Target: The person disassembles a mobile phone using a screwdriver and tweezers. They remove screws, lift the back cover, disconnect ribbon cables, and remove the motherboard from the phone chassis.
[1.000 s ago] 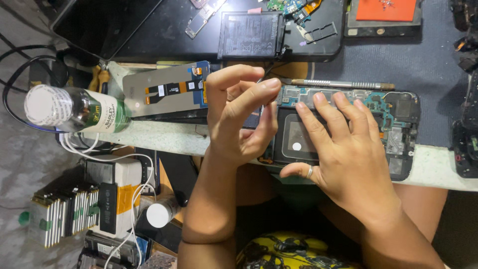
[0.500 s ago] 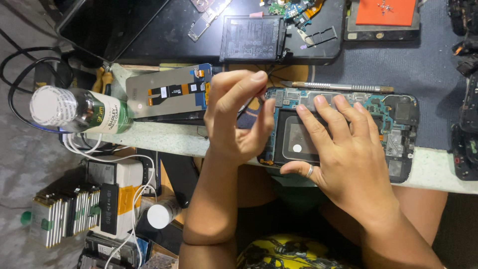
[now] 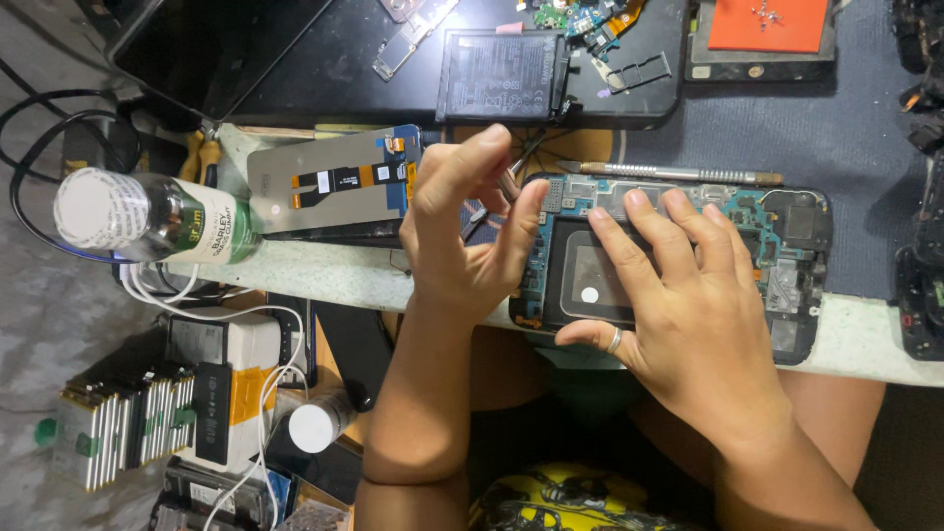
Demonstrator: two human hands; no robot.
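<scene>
An opened phone (image 3: 787, 261) lies on the table edge, its teal circuit board and dark inner frame exposed. My right hand (image 3: 688, 295) rests flat on it with the fingers spread, pressing it down; one digit wears a ring. My left hand (image 3: 462, 236) hovers at the phone's left end, with thumb and fingers pinched around thin metal tweezers (image 3: 511, 182) whose tips point at the board's upper left corner. A long metal pry tool (image 3: 678, 175) lies just above the phone.
A detached display panel (image 3: 329, 182) with flex cables lies left of my hands, beside a plastic bottle (image 3: 147, 216). A phone battery (image 3: 501, 74), small parts and an orange pad (image 3: 767, 25) lie farther back. Stacked batteries (image 3: 118, 433) and white cables sit below left.
My left hand's fingers have straightened and lifted slightly from the phone's left end, still pinching the tweezers. The right hand stays flat on the phone.
</scene>
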